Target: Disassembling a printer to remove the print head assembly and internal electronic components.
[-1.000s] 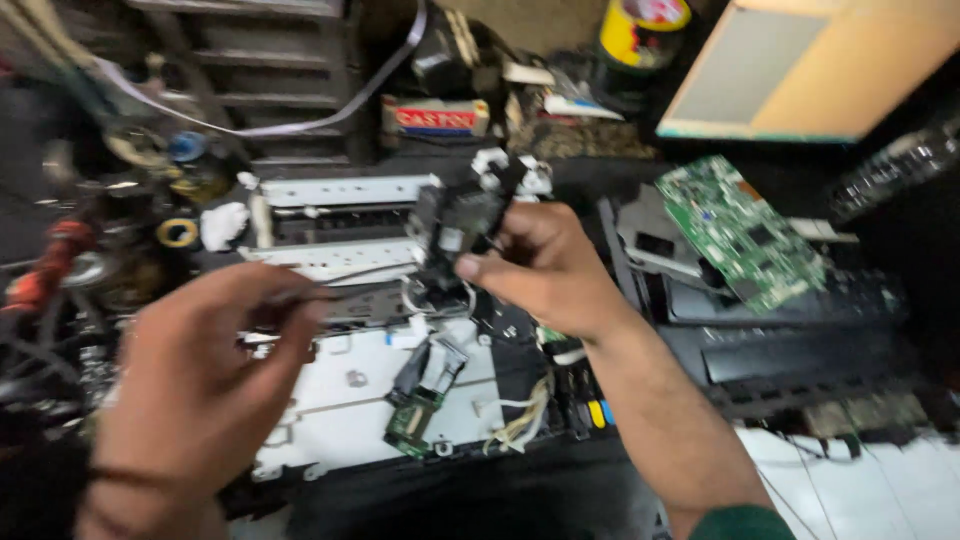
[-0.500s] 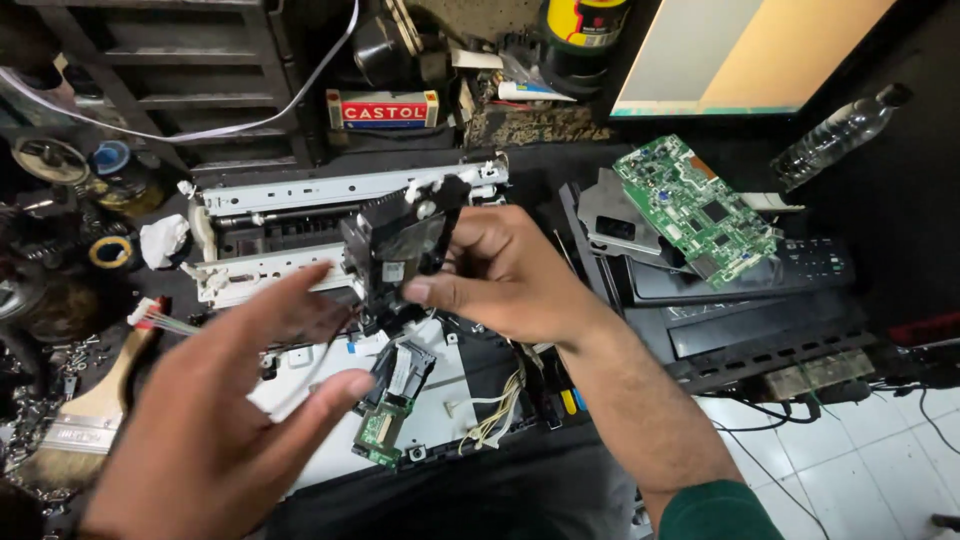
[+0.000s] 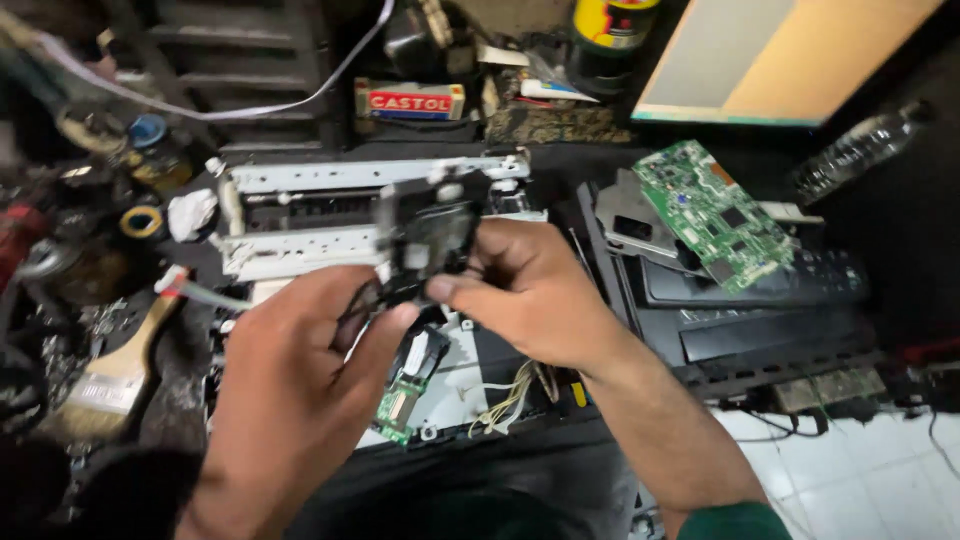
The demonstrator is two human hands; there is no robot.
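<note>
Green circuit board [image 3: 712, 213] on black casing; paintbrush [image 3: 112, 372]; plastic bottle [image 3: 860, 150]; tape roll [image 3: 142, 221]

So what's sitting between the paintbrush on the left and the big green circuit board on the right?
In the head view, both hands, left hand and right hand, gripping a black part above the white metal frame.

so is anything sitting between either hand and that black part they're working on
Nothing visible does. The right hand already grips the black part from its right side, and the left hand pinches at its lower left edge, above the white metal frame.
</note>
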